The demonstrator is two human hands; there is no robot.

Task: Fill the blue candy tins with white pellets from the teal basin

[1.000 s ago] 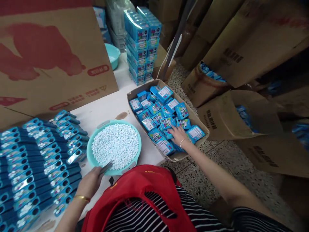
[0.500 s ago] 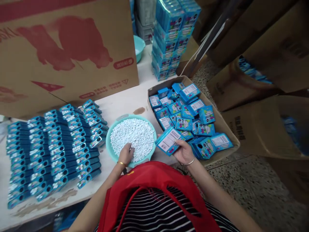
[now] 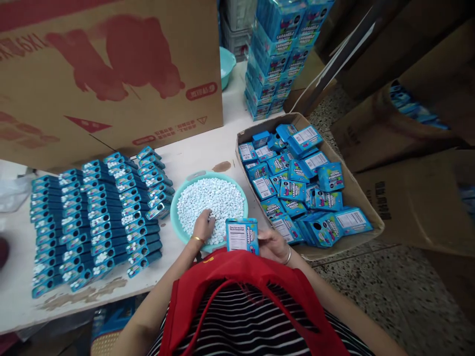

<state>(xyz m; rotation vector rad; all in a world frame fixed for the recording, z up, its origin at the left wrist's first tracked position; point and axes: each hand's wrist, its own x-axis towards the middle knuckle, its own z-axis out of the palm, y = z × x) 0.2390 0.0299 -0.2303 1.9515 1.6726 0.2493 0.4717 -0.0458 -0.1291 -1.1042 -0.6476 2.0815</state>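
A round teal basin (image 3: 177,223) full of small pale blue candies (image 3: 211,198) stands near the table's front edge. The fingers of my left hand (image 3: 204,226) are closed and dip into the candies; what they hold, if anything, is hidden. My right hand (image 3: 273,245) grips a blue candy box (image 3: 242,236) by its right end, just beyond the red apron at the basin's lower right rim. Right of the basin lies a cardboard tray (image 3: 375,217) heaped with blue boxes (image 3: 293,190).
Rows of narrow blue boxes (image 3: 100,217) line the table's left side. Behind them stands a big brown carton (image 3: 148,64). Wrapped blue packs (image 3: 272,64) are stacked at the back, beside another teal bowl (image 3: 227,63). Open cartons (image 3: 408,188) stand on the floor at right.
My right hand has brought the box left and closer to my body, turning it more upright. My left hand stays in the candies. The whole view has shifted slightly, moving the scene rightward.
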